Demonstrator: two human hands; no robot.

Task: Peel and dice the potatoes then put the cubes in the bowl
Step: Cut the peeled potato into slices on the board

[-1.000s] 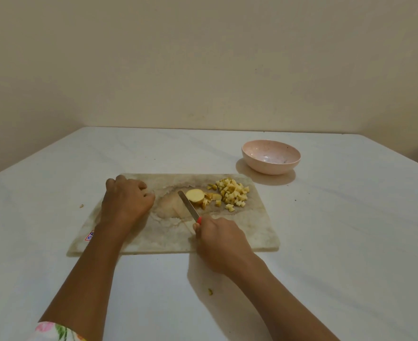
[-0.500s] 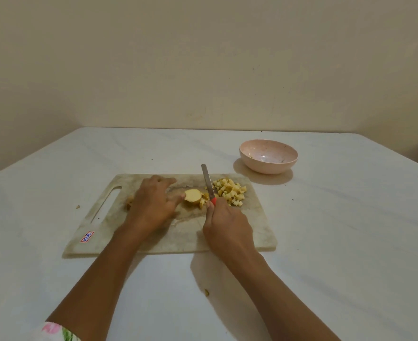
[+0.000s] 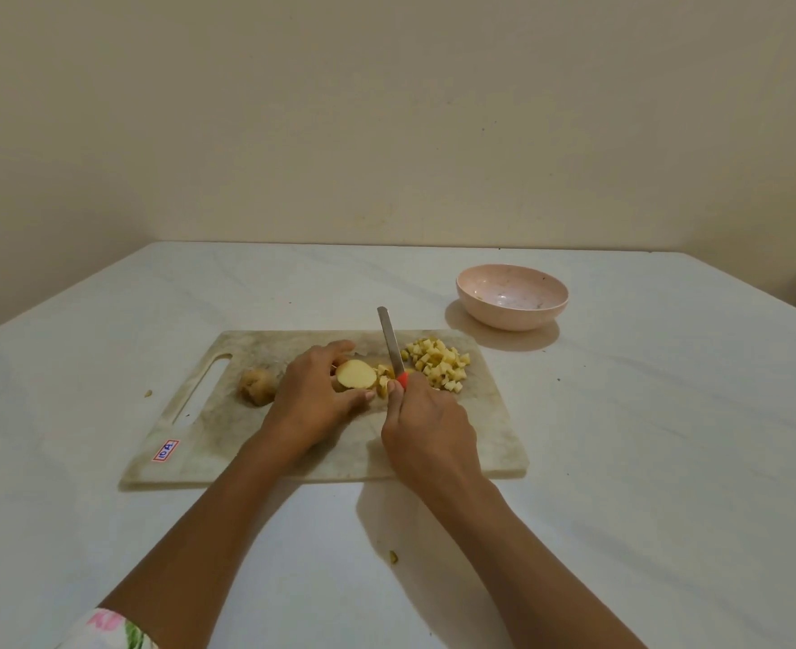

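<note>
The potato piece [image 3: 356,374] lies near the middle of the cutting board [image 3: 494,428]. Its flat, oval cut face is pale yellow and smooth. The left hand [image 3: 314,398] holds it: the fingers [image 3: 339,346] curl over the far side and the thumb presses the near side.

The right hand [image 3: 426,428] grips the knife [image 3: 390,341], fingers wrapped closed round the red-orange handle, of which only a short part shows. The blade is narrow, straight, grey metal with a blunt tip, pointing away from the person. It stands between the potato piece and the potato cubes [image 3: 438,365]. The cubes are small, pale yellow and sharp-edged, heaped on the far right part of the board. A few loose cubes [image 3: 383,371] lie just beside the blade on its left.

A brown, rough-skinned piece [image 3: 258,386] rests on the board, left of the left hand.

The board is a rectangular slab with a mottled, marble-like grey-beige surface, a long handle slot [image 3: 204,386] at its left end and a red-and-blue sticker [image 3: 165,450] near the front left corner.

The bowl [image 3: 512,297] is round, pink and speckled. It stands on the bench [image 3: 667,437], beyond the board's far right corner and apart from it.

The bench is white, smooth and faintly veined. Small scraps [image 3: 393,557] lie on it. The walls are plain cream. A floral sleeve [image 3: 105,630] shows at the lower left.
</note>
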